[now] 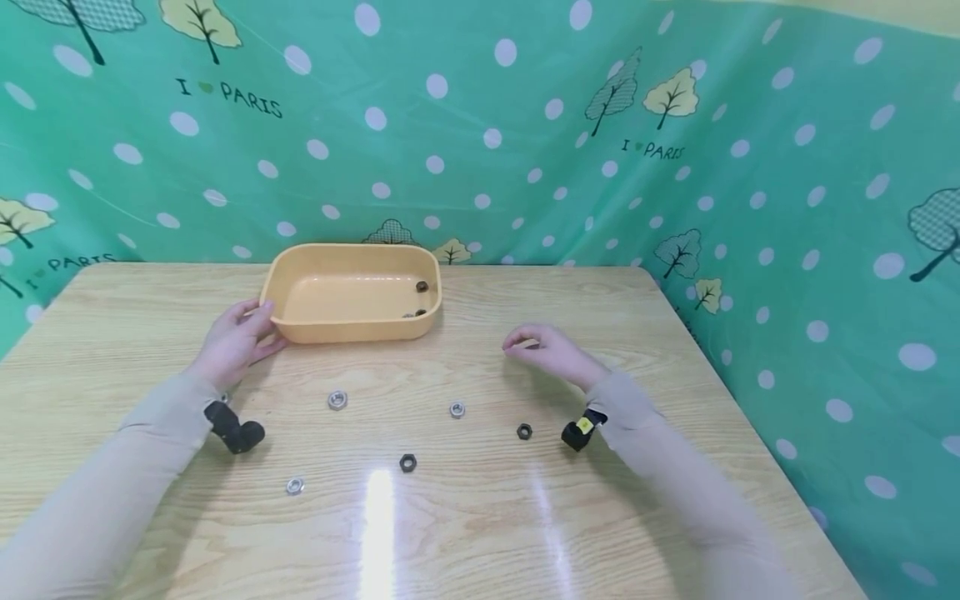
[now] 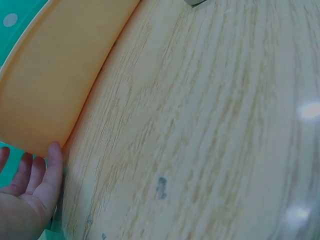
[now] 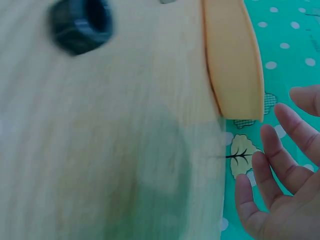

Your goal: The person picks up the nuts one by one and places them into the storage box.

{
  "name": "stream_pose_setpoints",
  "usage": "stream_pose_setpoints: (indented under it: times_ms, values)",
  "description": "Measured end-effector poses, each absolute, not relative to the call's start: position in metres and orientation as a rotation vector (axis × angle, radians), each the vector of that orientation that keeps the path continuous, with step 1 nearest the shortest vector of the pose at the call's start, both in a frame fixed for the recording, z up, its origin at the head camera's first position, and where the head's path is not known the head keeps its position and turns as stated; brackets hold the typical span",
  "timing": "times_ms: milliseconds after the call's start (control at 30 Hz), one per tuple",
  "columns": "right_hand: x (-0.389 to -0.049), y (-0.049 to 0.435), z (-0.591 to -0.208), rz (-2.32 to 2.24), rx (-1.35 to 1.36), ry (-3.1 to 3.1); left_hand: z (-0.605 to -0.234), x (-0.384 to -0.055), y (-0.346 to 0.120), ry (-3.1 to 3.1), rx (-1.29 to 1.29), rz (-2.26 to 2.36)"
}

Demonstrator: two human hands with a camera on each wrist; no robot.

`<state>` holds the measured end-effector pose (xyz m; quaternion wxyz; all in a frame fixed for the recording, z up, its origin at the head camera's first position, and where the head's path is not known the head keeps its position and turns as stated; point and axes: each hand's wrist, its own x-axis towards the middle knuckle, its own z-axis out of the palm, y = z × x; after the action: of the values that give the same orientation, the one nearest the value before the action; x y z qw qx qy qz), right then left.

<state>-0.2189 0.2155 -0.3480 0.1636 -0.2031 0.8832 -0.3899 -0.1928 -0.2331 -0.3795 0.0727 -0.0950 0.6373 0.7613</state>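
Pale sleeves (image 1: 82, 512) lie nearest, along the left and right sides of the wooden table (image 1: 480, 533), each with a black device (image 1: 236, 429) at the wrist. Fingers loosely extended, the left hand (image 1: 232, 337) touches the left end of a yellow-orange tray (image 1: 352, 332) by the table's back edge. Dark nuts (image 1: 422, 286) sit toward the tray's right end (one piece there is too small to make out). Right of the tray, the right hand (image 1: 551, 354) holds nothing, its fingers gently bent, thumb close to the forefinger. Between the arms, silver nuts (image 1: 337, 400) and black nuts (image 1: 408, 462) lie scattered, well apart.
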Motion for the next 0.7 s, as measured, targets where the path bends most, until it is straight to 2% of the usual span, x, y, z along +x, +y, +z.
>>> stream_pose_setpoints:
  times_ms: [400,700]
  values:
    - [-0.196,0.243,-0.358,-1.019,-0.641,2.456,-0.380,-0.192,-0.232,1.894,-0.290,2.313]
    - [-0.181,0.260,-0.367,-0.887,-0.896,2.348,-0.381,-0.192,-0.231,1.855,-0.288,2.355]
